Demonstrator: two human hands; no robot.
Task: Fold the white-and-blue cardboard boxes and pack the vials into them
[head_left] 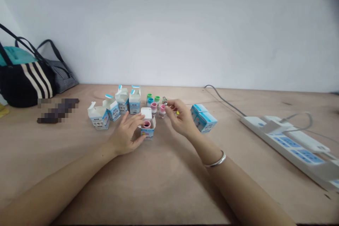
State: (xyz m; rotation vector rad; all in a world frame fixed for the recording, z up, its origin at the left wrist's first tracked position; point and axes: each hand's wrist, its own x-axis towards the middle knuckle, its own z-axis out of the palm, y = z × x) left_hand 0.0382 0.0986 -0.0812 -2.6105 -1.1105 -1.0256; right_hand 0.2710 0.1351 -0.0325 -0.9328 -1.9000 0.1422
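My left hand (128, 135) curls around the left side of a small open blue-and-white carton (147, 134), its thumb low and its fingers by the raised flap. Inside this carton sits a pink-rimmed little bottle (146, 124). My right hand (181, 117) has thumb and index finger closed together beside another pink-topped little bottle (162, 112); what they pinch is too small to make out. Several similar bottles with green, blue and pink tops stand behind the carton, among them a blue-topped bottle (150, 101) and a green-topped bottle (157, 99).
Several opened cartons (99, 118) stand to the left. Blue boxes (203, 118) sit right of my right hand. A white power strip (286, 144) with cables lies far right. Bags (26, 77) and a dark blurred object (59, 110) occupy the left of the wooden table (159, 190).
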